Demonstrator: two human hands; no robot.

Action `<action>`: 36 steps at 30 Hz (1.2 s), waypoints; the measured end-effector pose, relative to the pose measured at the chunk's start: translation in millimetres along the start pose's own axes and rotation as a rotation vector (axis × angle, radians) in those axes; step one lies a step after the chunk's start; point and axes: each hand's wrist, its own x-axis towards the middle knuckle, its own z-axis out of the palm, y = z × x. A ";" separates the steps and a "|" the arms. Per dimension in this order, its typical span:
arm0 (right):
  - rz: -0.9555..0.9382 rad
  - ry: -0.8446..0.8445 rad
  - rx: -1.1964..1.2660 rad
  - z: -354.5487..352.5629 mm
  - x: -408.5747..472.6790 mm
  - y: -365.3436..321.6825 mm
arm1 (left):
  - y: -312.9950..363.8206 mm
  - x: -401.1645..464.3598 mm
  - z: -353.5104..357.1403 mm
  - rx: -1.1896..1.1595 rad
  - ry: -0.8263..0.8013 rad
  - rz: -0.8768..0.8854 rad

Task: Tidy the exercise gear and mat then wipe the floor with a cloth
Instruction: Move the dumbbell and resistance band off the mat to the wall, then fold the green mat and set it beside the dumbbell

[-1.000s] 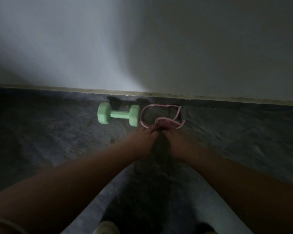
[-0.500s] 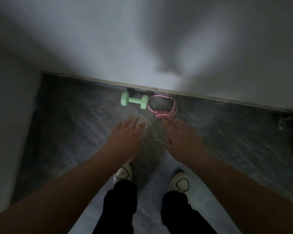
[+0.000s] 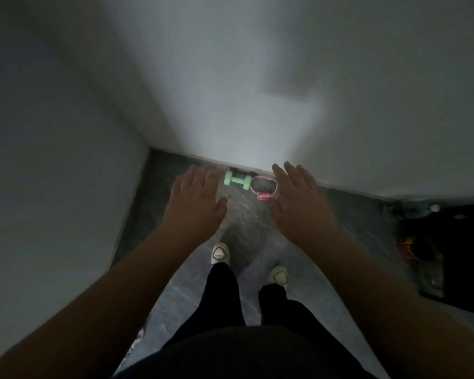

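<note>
A mint-green dumbbell lies on the dark marbled floor against the base of the white wall. Touching its right end is a pink looped band, coiled flat on the floor. My left hand hovers high above the floor, left of the dumbbell, fingers straight and spread, holding nothing. My right hand hovers to the right of the pink band, also flat and empty. Both hands are well apart from the gear. No mat or cloth is in view.
White walls meet in a corner at the left. My two white shoes stand on the grey floor below the gear. Dark furniture with a red and yellow object and clutter sits at the right edge.
My hands let go of the pink band on the floor and drew back and apart. I rose from a crouch to standing, so the gear looks smaller and farther away.
</note>
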 end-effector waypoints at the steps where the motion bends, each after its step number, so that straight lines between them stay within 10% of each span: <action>1: -0.002 0.018 -0.002 -11.9 -9.3 -7.0 | 1.3 -13.2 -9.9 -0.013 0.022 -0.029; 23: -0.962 -0.093 -0.165 -58.7 -268.1 -102.6 | 135.9 -449.2 33.3 -0.067 0.414 -0.915; 36: -1.731 -0.303 -0.250 30.8 -635.8 -201.8 | 269.2 -825.9 184.7 -0.196 0.569 -1.668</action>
